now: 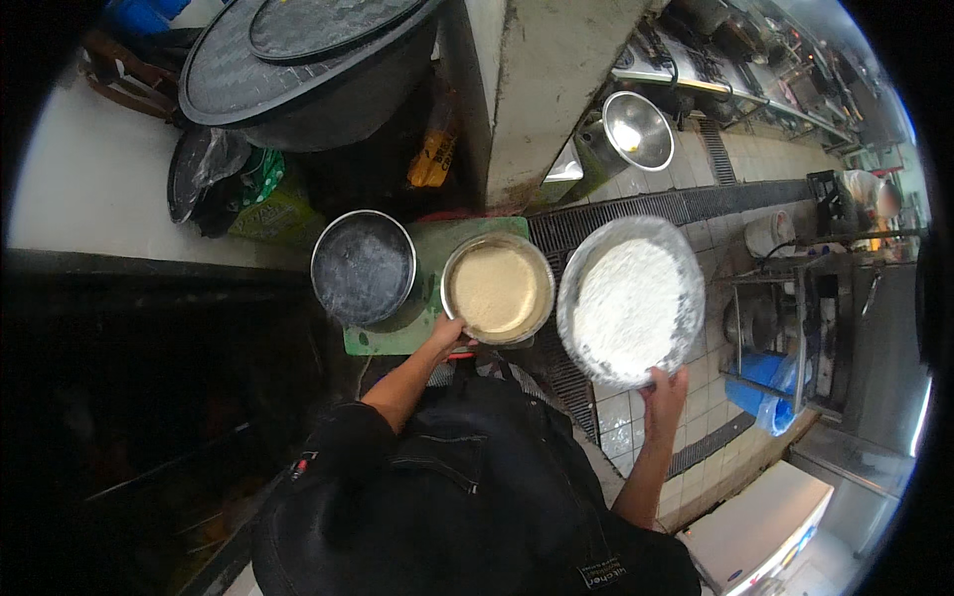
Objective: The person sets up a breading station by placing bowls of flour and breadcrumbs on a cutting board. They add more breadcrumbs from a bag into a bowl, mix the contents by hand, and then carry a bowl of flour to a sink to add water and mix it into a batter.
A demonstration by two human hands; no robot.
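Note:
My left hand point(452, 336) is closed on the near rim of a round metal bowl point(497, 288) filled with a fine beige, crumb-like powder. That bowl rests on a green board point(383, 343). To its right, my right hand point(664, 392) grips the near edge of a larger metal bowl point(631, 298) of white flour-like powder, held out over the tiled floor. At the board's left end sits a round, metal-rimmed vessel point(364, 268), dark inside and dusted white; whether it is a sieve or a pan I cannot tell.
Behind the board stands a big black lidded tub point(328, 109), with a green bag point(273, 214) beside it. A concrete pillar point(532, 89) rises at the back. Another steel bowl point(639, 131) is farther right, past a floor grate point(636, 207). A metal rack point(770, 328) stands at right.

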